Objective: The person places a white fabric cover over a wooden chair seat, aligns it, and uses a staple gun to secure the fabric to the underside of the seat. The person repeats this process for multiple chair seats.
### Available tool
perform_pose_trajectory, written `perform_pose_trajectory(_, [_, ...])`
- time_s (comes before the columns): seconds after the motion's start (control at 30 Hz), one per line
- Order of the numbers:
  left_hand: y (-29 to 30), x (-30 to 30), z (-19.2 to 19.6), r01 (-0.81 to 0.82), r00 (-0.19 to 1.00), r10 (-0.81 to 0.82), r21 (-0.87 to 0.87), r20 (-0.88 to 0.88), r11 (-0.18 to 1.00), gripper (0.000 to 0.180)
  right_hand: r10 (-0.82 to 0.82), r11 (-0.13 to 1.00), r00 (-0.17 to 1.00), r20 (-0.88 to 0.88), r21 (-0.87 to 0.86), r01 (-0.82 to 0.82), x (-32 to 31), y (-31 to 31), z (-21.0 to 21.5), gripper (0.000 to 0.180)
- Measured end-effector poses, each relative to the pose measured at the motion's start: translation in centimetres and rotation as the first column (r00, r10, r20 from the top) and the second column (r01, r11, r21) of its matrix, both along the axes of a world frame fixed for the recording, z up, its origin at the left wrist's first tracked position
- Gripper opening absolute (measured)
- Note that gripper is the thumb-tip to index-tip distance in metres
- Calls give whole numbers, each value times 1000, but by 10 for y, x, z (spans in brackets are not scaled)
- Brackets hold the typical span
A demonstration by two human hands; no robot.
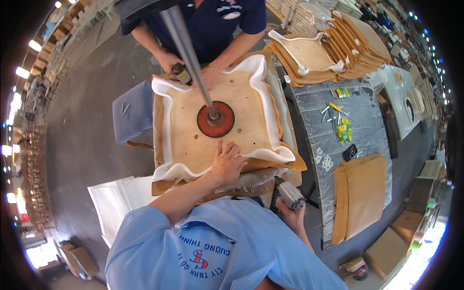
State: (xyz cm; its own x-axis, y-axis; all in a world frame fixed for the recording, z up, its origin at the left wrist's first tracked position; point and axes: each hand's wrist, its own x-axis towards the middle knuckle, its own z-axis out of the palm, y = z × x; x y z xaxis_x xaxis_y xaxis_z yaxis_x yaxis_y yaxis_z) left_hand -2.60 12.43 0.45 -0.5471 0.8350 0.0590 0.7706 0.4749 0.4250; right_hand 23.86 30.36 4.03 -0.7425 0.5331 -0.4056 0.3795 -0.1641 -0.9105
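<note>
A square plywood board [183, 140] lies on a padded cover, with white foam [166, 130] and tan leather-like material [280, 116] curling up around its edges. A red disc [224, 126] on a metal rod [186, 43] presses on its middle. My left hand [228, 163] rests on the board's near edge by the foam, fingers spread, holding nothing visible. Off the near right corner, my right hand [292, 212] grips a grey staple gun [290, 194]. Across from me, a co-worker's hand [169, 62] holds another staple gun [181, 73]; their other hand [210, 77] touches the board's far edge.
At the right, a plastic-covered table [309, 111] carries stacked tan sheets [360, 198], yellow-green packets [344, 130], several staple strips [326, 113] and a black case [349, 152]. Similar covered panels [357, 43] pile up behind. A blue padded seat [133, 113] stands left.
</note>
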Motion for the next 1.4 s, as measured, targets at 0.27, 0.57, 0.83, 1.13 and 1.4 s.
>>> perform_pose_trajectory(0.27, [12, 1, -15, -157, 984, 147, 101, 102, 982, 22, 242, 969, 963, 118, 22, -246, -103, 3, 28, 25])
perform_pose_trajectory(0.57, [21, 1, -17, -257, 949, 219, 159, 226, 953, 20, 282, 955, 894, 347, -13, -296, -160, 6, 42, 25])
perform_pose_trajectory(0.83, [15, -1, -14, -237, 962, 212, 142, 170, 961, 20, 248, 949, 848, 468, 60, -310, -186, -1, 42, 20])
perform_pose_trajectory(1.13, [20, -1, -16, -320, 926, 261, 201, 274, 926, 18, 312, 935, 843, 437, 17, -355, -184, 2, 40, 18])
perform_pose_trajectory(1.4, [21, -1, -17, -344, 906, 268, 200, 328, 917, 17, 334, 931, 832, 443, -16, -364, -187, 6, 41, 19])
